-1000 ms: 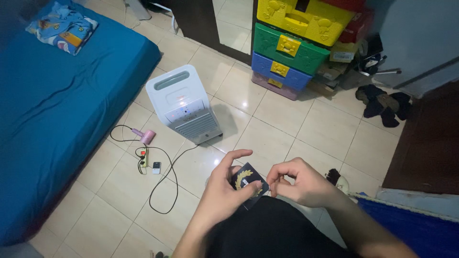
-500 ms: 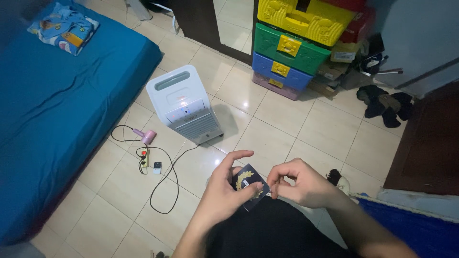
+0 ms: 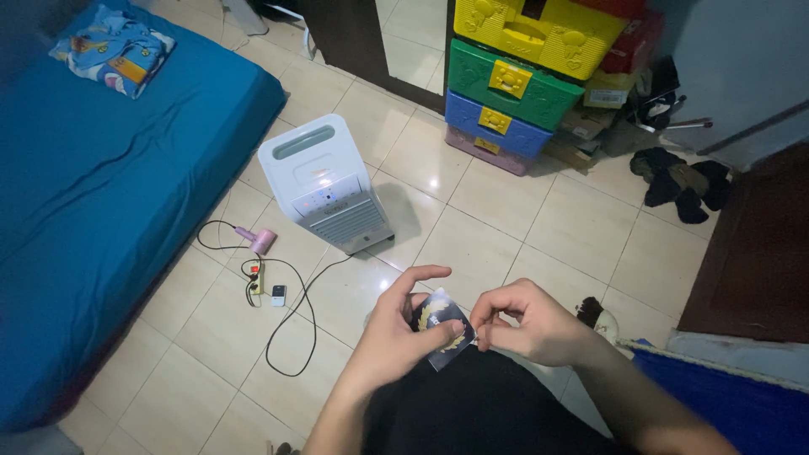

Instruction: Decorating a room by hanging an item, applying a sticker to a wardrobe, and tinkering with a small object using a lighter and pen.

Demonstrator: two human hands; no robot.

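Observation:
A small dark sachet [image 3: 440, 330] with a gold wreath print is held in front of my lap over the tiled floor. My left hand [image 3: 396, 329] grips it from the left, thumb across its face and index finger raised. My right hand [image 3: 527, 322] pinches the sachet's right edge with thumb and fingers curled. My black-clothed lap [image 3: 472, 404] lies just beneath both hands.
A white tower air cooler [image 3: 324, 185] stands on the floor ahead, its cord running to a power strip [image 3: 255, 280] beside a pink hair dryer [image 3: 257, 240]. A blue mattress [image 3: 101, 168] lies left. Stacked coloured plastic drawers [image 3: 514, 72] stand behind. Dark clothes [image 3: 683, 185] lie right.
The sachet has tilted slightly in my hands, catching more light. Both hands stay in nearly the same place.

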